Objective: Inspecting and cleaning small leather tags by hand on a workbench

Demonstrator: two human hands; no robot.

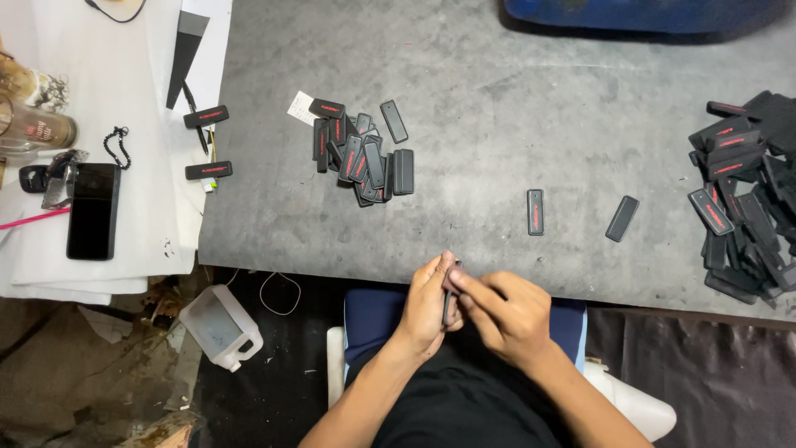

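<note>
Both my hands meet just below the front edge of a grey table (497, 124), over my lap. My left hand (427, 303) and my right hand (502, 315) together grip one small flat black tag (450, 305), held on edge between the fingers. Two single black tags lie on the table beyond my hands: one with a red stripe (536, 212) and one plain (622, 218). A heap of several black tags with red marks (361, 153) lies to the upper left. A bigger heap of tags (746, 191) sits at the right edge.
White paper sheets (108, 83) at the left carry a black phone (93, 210), two more tags (206, 116), a pen and a glass jar (33, 129). A plastic jug (220, 326) lies on the floor. A blue object (638, 12) sits at the far edge.
</note>
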